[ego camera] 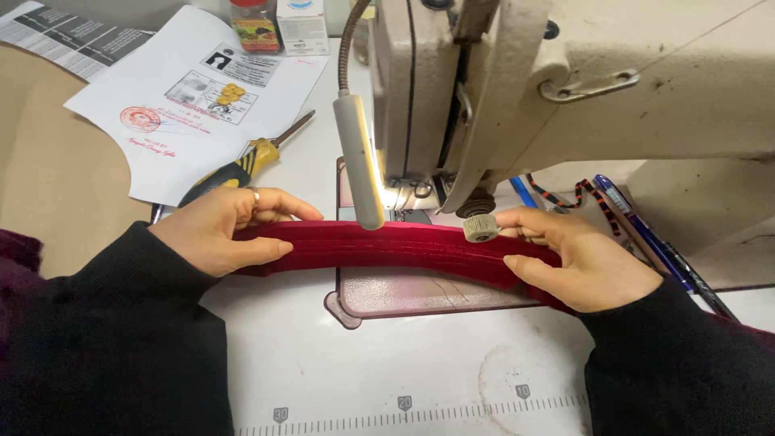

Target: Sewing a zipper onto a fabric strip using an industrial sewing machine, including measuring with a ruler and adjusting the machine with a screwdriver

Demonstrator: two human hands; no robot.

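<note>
A long folded strip of dark red fabric (404,246) lies across the bed of a cream sewing machine (613,89), under its needle area. My left hand (222,230), a ring on one finger, pinches the strip's left end between thumb and fingers. My right hand (577,258) grips the strip to the right of the presser foot, thumb on top. Both sleeves are black. A small LED lamp (359,161) on a flexible neck hangs in front of the needle and hides it. A ridged roller wheel (481,228) rests on the fabric by my right fingers.
A yellow-and-black screwdriver (242,168) and printed papers (194,89) lie at the back left. Pens (646,234) and a black-and-orange cord (585,194) sit right of the needle. A printed ruler scale (404,416) runs along the white table's front edge. Small boxes (303,24) stand behind.
</note>
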